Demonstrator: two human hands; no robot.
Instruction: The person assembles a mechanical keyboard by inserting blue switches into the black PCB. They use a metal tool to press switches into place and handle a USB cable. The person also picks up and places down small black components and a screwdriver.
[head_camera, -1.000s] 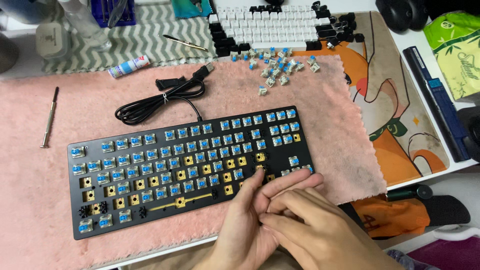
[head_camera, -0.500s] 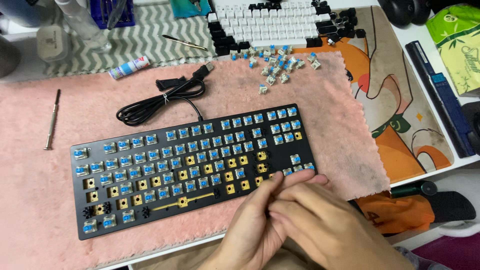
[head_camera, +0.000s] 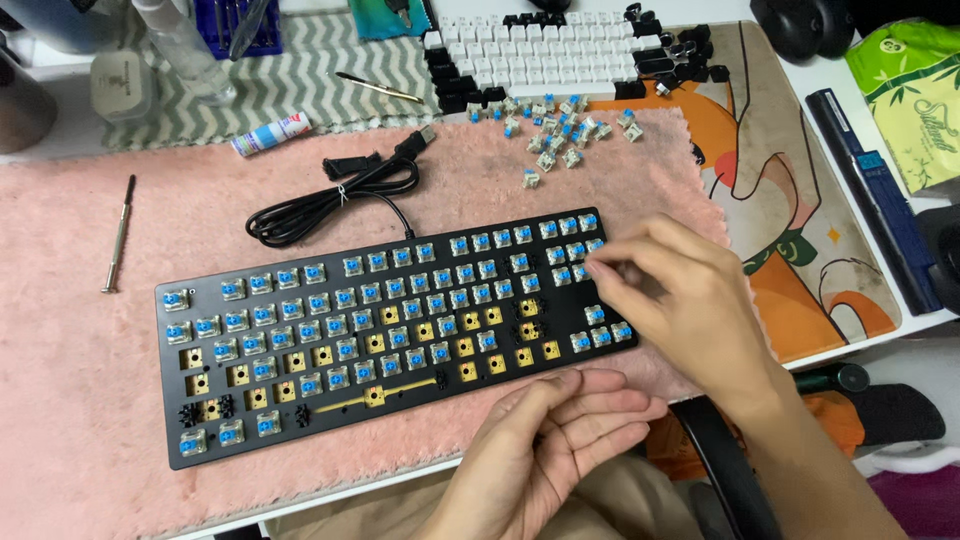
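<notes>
A black keyboard (head_camera: 330, 340) with its caps off lies on a pink fluffy cloth (head_camera: 80, 400). Most sockets hold blue-stemmed switches; several in the lower middle are bare and show gold. My right hand (head_camera: 680, 300) hovers over the board's right end, fingertips pinched together by the upper right switch cluster. Whether something small sits between them is hidden. My left hand (head_camera: 560, 435) rests palm up just below the board's front edge, fingers loosely spread and holding nothing.
A pile of loose blue switches (head_camera: 565, 135) and rows of black and white keycaps (head_camera: 560, 55) lie behind the board. The coiled black cable (head_camera: 330, 195), a thin screwdriver (head_camera: 118, 235) and a small tube (head_camera: 270, 133) lie on the left. An orange desk mat (head_camera: 790, 230) lies on the right.
Both hands were joined at the board's lower right edge. My right hand has moved up to the upper right switches, and my left hand has turned palm up.
</notes>
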